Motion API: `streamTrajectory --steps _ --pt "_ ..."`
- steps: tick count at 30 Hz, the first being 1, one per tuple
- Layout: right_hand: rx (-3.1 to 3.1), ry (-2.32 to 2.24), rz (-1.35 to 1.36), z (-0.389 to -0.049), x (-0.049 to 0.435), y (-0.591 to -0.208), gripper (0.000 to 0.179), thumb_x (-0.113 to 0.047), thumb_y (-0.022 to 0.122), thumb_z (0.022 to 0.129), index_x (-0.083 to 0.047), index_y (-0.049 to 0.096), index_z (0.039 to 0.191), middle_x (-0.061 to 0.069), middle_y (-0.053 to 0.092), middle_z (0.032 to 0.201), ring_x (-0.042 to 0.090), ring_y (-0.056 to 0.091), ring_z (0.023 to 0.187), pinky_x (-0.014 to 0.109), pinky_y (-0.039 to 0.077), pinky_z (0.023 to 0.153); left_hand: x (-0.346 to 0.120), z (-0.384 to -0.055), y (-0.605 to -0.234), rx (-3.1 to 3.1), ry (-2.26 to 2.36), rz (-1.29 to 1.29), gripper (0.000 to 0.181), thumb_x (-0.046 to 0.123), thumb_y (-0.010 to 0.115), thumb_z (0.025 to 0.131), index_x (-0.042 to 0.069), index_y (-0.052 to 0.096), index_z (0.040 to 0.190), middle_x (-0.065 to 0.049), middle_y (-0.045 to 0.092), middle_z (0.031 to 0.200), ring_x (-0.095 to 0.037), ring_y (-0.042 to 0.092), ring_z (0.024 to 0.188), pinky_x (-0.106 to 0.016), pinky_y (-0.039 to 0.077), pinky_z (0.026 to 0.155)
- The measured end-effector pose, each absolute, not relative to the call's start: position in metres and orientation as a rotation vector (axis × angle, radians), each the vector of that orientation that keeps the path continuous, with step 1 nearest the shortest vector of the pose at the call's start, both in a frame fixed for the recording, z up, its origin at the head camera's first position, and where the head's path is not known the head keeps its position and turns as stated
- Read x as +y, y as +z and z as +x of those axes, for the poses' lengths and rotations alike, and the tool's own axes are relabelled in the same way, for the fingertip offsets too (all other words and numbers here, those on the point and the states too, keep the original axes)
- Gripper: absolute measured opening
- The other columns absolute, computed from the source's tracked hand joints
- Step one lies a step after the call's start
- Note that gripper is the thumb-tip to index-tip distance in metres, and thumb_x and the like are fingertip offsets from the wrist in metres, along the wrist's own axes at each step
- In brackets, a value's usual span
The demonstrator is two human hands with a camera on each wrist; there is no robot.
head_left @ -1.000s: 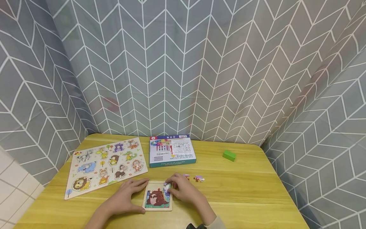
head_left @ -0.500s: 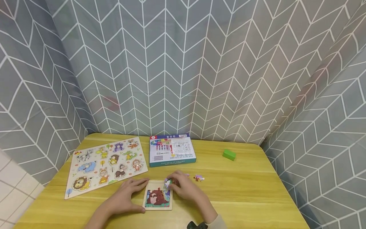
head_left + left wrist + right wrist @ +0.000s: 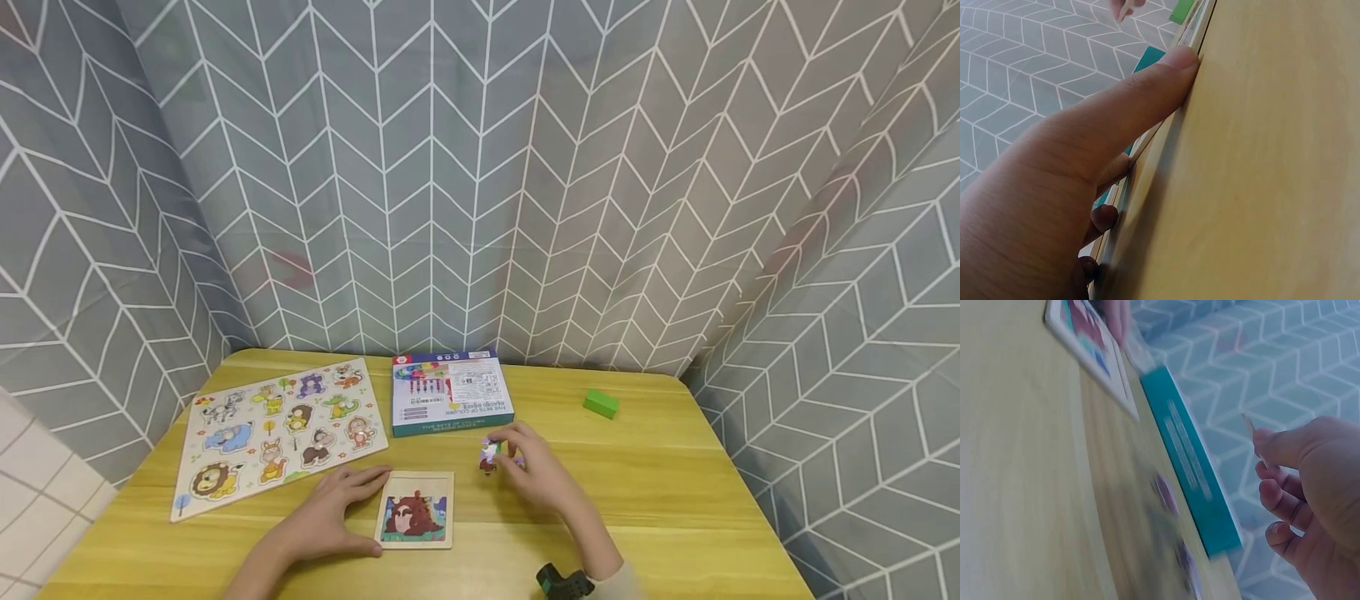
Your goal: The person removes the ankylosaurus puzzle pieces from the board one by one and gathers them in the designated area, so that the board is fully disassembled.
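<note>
From here I can see the person's left hand (image 3: 330,517) spread at the left side of a small wooden jigsaw tray (image 3: 415,486). Its thumb touches the near left corner and the forefinger reaches the far left corner, so those fingers stand wide apart. The tray lies flat on the near part of the wood-grained surface (image 3: 637,500). A brown creature on a green and blue ground fills most of it, while a strip along the far side shows bare pale wood.

The right hand (image 3: 534,467) is out to the right of the tray, pinching a jigsaw piece (image 3: 490,450) between thumb and forefinger, clear of the surface; its other fingers are loosely bent. The right wrist view catches that piece nearly edge-on. Two loose pieces (image 3: 1166,495) lie on the surface near the front of the box, blurred in that view.

The box (image 3: 453,396), white on top with a teal near side, sits beyond the tray, by the far edge. To the left lies a large animal puzzle board (image 3: 281,437), set at a slant, with a lion, an elephant and a crocodile among its figures. A green block (image 3: 601,403) rests far right. Behind everything hangs a grey curtain (image 3: 450,167) with white chevron lines.
</note>
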State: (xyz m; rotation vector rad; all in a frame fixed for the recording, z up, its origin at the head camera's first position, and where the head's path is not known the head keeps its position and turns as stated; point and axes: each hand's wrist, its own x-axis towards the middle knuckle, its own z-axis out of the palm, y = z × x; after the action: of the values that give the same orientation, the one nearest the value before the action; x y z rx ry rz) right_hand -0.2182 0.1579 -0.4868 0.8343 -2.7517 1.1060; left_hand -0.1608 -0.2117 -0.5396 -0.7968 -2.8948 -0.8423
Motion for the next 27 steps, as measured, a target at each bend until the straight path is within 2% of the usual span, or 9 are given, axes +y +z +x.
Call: streamTrajectory --steps 4,10,13,18,24,27 --pt "-2.722 1.072 0.777 -0.219 0.192 -0.491 0.026 -0.007 0.071 0.101 -0.008 0.072 0.127 0.001 0.065 0.119 0.011 0.053 0.091 0.031 0.050 0.078 -0.211 -0.162 -0.539 -2.898 -0.841 -0.793 0.109 0.078 0.081 0.071 0.018 0.054 0.158 0.002 0.051 0.162 -0.013 0.046 0.121 -0.054 0.044 0.101" --pt "-2.747 1.050 0.701 -0.218 0.238 -0.505 0.028 -0.005 0.071 0.100 -0.006 0.072 0.128 0.003 0.064 0.116 0.010 0.051 0.090 0.028 0.048 0.077 -0.211 -0.161 -0.539 -2.895 -0.841 -0.794 0.109 0.078 0.081 0.071 0.018 0.054 0.157 0.002 0.051 0.162 -0.013 0.046 0.121 -0.054 0.043 0.102" --pt "-2.774 1.048 0.672 -0.217 0.252 -0.512 0.027 -0.005 0.071 0.100 -0.007 0.072 0.128 0.003 0.065 0.118 0.012 0.055 0.095 0.029 0.051 0.083 -0.211 -0.161 -0.538 -2.899 -0.844 -0.791 0.109 0.078 0.081 0.071 0.018 0.054 0.158 0.003 0.051 0.162 -0.013 0.045 0.120 -0.054 0.044 0.101" --pt "-2.786 1.048 0.684 -0.218 0.264 -0.523 0.027 -0.008 0.071 0.101 -0.009 0.073 0.127 0.004 0.068 0.121 0.021 0.064 0.108 0.037 0.055 0.093 -0.212 -0.161 -0.538 -2.907 -0.859 -0.779 0.109 0.077 0.082 0.071 0.019 0.054 0.158 0.002 0.050 0.163 -0.014 0.045 0.120 -0.056 0.044 0.100" --pt "-2.772 1.038 0.741 -0.225 0.267 -0.532 0.026 -0.011 0.073 0.100 -0.009 0.074 0.126 0.004 0.068 0.118 0.014 0.058 0.098 0.030 0.051 0.082 -0.211 -0.160 -0.539 -2.913 -0.881 -0.748 0.109 0.079 0.082 0.070 0.019 0.055 0.157 0.005 0.050 0.163 -0.012 0.046 0.122 -0.055 0.044 0.102" --pt "-2.768 1.020 0.755 -0.228 0.268 -0.536 0.026 -0.013 0.073 0.100 -0.011 0.075 0.126 0.002 0.068 0.119 0.016 0.058 0.102 0.032 0.051 0.085 -0.211 -0.159 -0.538 -2.911 -0.879 -0.747 0.109 0.078 0.082 0.069 0.019 0.055 0.157 0.005 0.050 0.163 -0.013 0.046 0.122 -0.057 0.044 0.103"
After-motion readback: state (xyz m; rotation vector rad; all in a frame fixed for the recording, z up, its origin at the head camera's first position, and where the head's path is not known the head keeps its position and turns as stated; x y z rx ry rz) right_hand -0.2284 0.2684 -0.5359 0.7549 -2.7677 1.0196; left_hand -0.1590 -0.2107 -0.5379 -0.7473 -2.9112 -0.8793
